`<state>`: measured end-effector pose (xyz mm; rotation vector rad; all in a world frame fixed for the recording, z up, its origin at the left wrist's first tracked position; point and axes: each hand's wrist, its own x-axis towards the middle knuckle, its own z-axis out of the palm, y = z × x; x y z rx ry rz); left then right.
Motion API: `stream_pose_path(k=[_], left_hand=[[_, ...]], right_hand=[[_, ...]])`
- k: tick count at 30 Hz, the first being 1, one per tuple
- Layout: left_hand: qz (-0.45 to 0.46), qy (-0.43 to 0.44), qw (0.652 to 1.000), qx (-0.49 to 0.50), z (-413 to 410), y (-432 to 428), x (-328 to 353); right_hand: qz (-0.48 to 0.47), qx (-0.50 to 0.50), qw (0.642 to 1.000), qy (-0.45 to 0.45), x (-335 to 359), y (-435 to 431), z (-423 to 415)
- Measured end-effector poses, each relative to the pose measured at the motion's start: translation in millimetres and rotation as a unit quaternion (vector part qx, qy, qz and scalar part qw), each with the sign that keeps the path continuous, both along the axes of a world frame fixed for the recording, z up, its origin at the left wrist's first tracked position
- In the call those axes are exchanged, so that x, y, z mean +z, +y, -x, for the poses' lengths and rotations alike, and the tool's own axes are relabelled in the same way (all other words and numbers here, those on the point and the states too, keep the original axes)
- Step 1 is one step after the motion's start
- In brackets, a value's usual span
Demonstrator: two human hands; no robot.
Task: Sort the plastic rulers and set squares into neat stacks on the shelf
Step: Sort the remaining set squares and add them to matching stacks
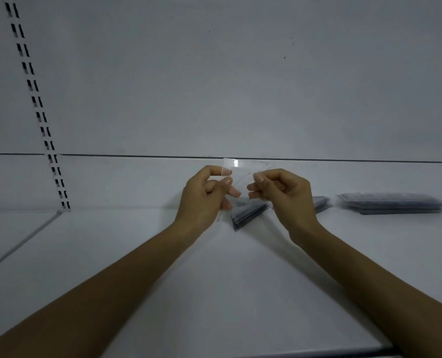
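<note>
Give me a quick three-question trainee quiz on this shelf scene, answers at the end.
1. True or false: the left hand and right hand both pinch the clear plastic set square.
2. Which lies farther right on the white shelf: A, the dark triangular stack, or B, the dark rectangular stack?
3. Fill in: the held set square is ___ the triangular stack.
Key: 1 true; 2 B; 3 above.
</note>
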<state>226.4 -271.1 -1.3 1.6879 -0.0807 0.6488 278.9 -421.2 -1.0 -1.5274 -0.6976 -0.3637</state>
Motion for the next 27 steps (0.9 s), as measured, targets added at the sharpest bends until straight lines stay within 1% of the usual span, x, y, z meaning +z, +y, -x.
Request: stream_pose_path(k=[2, 3, 4, 5, 6, 7, 8, 9, 10, 11, 12, 14, 16, 19, 21, 22, 25, 27], left_hand=[[-0.032, 0.003, 0.999, -0.001, -3, -1, -2], [-0.046, 0.012, 0.999, 0.004, -5, -1, -5], [-0.06, 0.029, 0.998, 0.014, -7, 0, -8], [-0.071, 0.051, 0.996, 0.024, -8, 1, -11], [-0.078, 0.077, 0.993, 0.032, -9, 2, -13], [-0.08, 0.101, 0.991, 0.032, -10, 4, -16], [-0.074, 0.122, 0.989, 0.027, -10, 5, -18], [-0.064, 0.139, 0.988, 0.02, -10, 5, -19], [-0.054, 0.154, 0.986, 0.016, -11, 5, -20], [-0.05, 0.168, 0.984, 0.014, -12, 5, -20], [-0.052, 0.18, 0.982, 0.015, -12, 5, -20], [-0.06, 0.194, 0.979, 0.014, -14, 4, -21], [-0.07, 0.2, 0.977, 0.007, -13, 3, -22], [-0.094, 0.206, 0.974, -0.012, -9, 0, -21], [-0.109, 0.209, 0.972, -0.026, -8, -1, -21], [-0.116, 0.21, 0.97, -0.032, -7, -3, -22], [-0.144, 0.213, 0.965, -0.047, -4, -8, -20], [-0.154, 0.216, 0.961, -0.074, -2, -13, -19]], right_hand=[[-0.031, -0.017, 0.999, 0.011, 1, -1, -1], [-0.045, -0.043, 0.998, 0.0, 3, -3, -2], [-0.045, -0.087, 0.995, -0.033, 3, -5, -4], [-0.015, -0.141, 0.984, -0.103, 3, -10, -8], [0.051, -0.194, 0.959, -0.2, 0, -14, -13], [0.142, -0.234, 0.914, -0.301, -3, -19, -19], [0.234, -0.249, 0.858, -0.384, -7, -21, -24], [0.313, -0.247, 0.808, -0.433, -11, -22, -29], [0.374, -0.238, 0.772, -0.455, -14, -20, -32], [0.418, -0.225, 0.753, -0.456, -16, -17, -33], [0.448, -0.209, 0.746, -0.446, -17, -13, -34], [0.48, -0.168, 0.747, -0.428, -20, -8, -33], [0.491, -0.144, 0.76, -0.4, -22, -7, -32], [0.45, -0.155, 0.809, -0.346, -20, -13, -28], [0.433, -0.168, 0.832, -0.303, -19, -19, -26], [0.441, -0.169, 0.836, -0.278, -19, -20, -25], [0.5, -0.136, 0.83, -0.206, -26, -20, -23], [0.519, -0.114, 0.827, -0.181, -31, -18, -25]])
